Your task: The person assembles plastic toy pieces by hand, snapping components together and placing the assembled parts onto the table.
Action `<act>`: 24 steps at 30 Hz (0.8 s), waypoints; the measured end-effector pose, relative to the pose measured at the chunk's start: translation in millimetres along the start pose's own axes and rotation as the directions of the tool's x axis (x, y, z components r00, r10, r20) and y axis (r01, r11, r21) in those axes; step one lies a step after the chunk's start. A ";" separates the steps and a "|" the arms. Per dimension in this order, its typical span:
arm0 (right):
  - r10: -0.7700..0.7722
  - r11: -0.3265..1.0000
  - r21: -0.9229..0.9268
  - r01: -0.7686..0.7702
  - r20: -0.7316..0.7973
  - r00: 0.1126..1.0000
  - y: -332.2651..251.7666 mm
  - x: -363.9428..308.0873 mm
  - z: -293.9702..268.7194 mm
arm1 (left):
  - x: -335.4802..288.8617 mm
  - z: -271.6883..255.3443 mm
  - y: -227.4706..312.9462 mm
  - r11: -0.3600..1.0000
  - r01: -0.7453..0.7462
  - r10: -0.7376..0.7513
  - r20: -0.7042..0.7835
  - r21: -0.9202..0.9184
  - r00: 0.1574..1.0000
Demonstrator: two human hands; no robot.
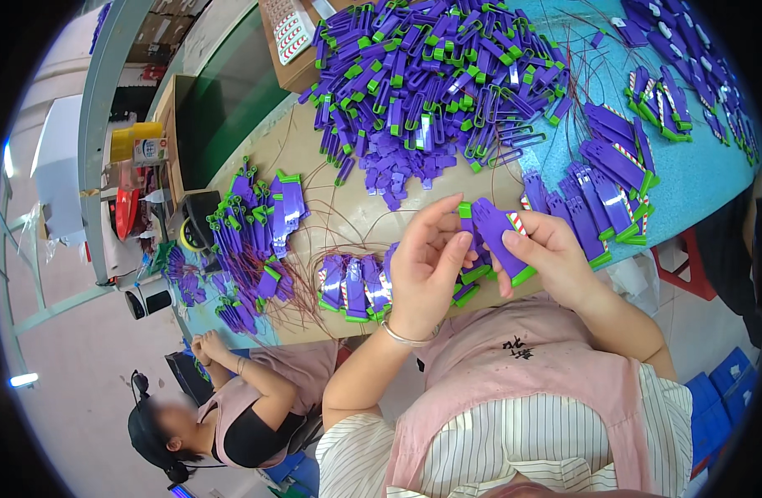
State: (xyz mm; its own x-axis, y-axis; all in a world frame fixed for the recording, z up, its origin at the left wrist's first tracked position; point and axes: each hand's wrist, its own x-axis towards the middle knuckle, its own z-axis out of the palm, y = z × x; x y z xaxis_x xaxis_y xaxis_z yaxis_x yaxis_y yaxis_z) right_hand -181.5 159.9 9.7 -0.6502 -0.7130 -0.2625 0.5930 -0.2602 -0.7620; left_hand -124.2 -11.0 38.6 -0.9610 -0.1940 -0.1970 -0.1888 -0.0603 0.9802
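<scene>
My right hand [551,253] grips a flat purple plastic part [490,231] between thumb and fingers. The part has a green end and a red-and-white striped strip along one side. Close against its left side, my left hand [426,270] is closed with curled fingers around a slim purple piece with a green tip [465,211]; its lower part is hidden. Below my hands lie similar purple parts [356,286] in a row, some with striped strips. More finished-looking purple parts [597,199] lie to the right of my right hand.
A large heap of purple-and-green pieces [439,75] covers the far table, with small purple flat pieces [397,170] before it. Thin reddish wires [289,290] trail at left among purple parts. A cardboard box [294,62] stands behind. Another person [248,398] sits at lower left.
</scene>
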 end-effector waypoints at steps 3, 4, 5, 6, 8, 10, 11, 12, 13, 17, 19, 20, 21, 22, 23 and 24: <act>0.041 0.998 -0.051 -0.040 0.013 0.999 0.0 -3.0 -1.6 | -1.6 -5.9 -6.3 0.999 0.003 -0.005 0.032 0.054 0.999; 0.041 0.998 -0.049 -0.040 0.016 0.999 -0.2 -4.8 -3.5 | -1.2 -9.9 -7.6 0.992 -0.003 -0.007 0.073 0.126 0.997; 0.111 0.975 -0.201 -0.097 0.058 0.992 0.4 -6.8 -6.3 | 2.1 -14.7 -3.5 0.963 -0.084 0.032 0.200 0.257 0.979; 0.186 0.926 -0.350 -0.144 0.090 0.978 -0.2 -7.5 -7.0 | 4.9 -17.4 2.8 0.911 -0.179 0.052 0.327 0.372 0.943; 0.318 0.880 -0.386 -0.276 0.047 0.947 -5.6 -7.0 -5.0 | 0.1 -14.1 8.6 0.914 -0.091 -0.029 0.286 0.396 0.958; -0.174 0.786 -0.589 0.186 0.078 0.982 -0.3 -4.7 -6.2 | -4.5 -11.8 0.9 0.978 0.173 -0.183 0.084 0.117 0.980; -0.300 0.703 -0.662 0.260 0.056 0.952 2.1 -0.4 -4.8 | -3.5 -11.7 2.6 0.977 0.174 -0.183 0.077 0.120 0.980; -0.231 0.733 -0.648 0.207 0.049 0.972 -1.5 -1.1 -1.3 | -0.3 -11.3 5.8 0.944 0.082 -0.122 0.107 0.321 0.987; -0.160 0.758 -0.634 0.151 0.044 0.986 -7.2 -0.5 6.6 | 2.0 -11.0 7.4 0.863 -0.015 -0.070 0.149 0.505 0.986; -0.142 0.792 -0.590 0.156 0.070 0.987 5.8 0.2 18.3 | -1.5 -6.4 -6.2 0.936 0.062 -0.114 0.134 0.346 0.984; -0.115 0.811 -0.563 0.160 0.114 0.987 9.8 -0.4 10.5 | -0.7 -14.8 -2.7 0.970 0.226 -0.220 0.064 -0.094 0.973; -0.049 0.817 -0.563 0.125 0.148 0.988 9.1 -0.6 8.3 | 3.5 -26.6 -8.1 0.980 0.084 -0.089 -0.021 -0.179 0.996; -0.033 0.838 -0.543 0.058 0.055 0.998 5.6 -0.7 12.7 | 9.7 -38.2 -6.2 0.963 0.008 -0.016 -0.028 -0.270 0.999; -0.033 0.839 -0.542 0.056 0.051 0.998 7.0 -1.6 10.6 | 16.7 -49.9 -4.0 0.932 -0.066 0.055 -0.042 -0.357 0.998; -0.115 0.769 -0.624 0.142 0.083 0.990 8.3 -2.7 8.4 | 23.4 -64.7 -5.5 0.988 -0.076 0.065 -0.086 -0.134 0.994; -0.191 0.683 -0.695 0.223 0.124 0.974 9.1 -3.3 7.5 | 30.1 -74.0 -6.3 0.993 -0.072 0.084 -0.128 0.095 0.988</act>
State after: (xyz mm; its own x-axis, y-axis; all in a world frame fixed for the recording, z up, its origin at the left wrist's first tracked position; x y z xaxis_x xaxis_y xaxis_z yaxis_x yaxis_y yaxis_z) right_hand -170.4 155.0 8.1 -0.6875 -0.7253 -0.0363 -0.0700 0.1159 -0.9908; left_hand -136.9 -88.9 24.9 -0.9397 -0.3218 -0.1153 -0.1377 0.0475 0.9893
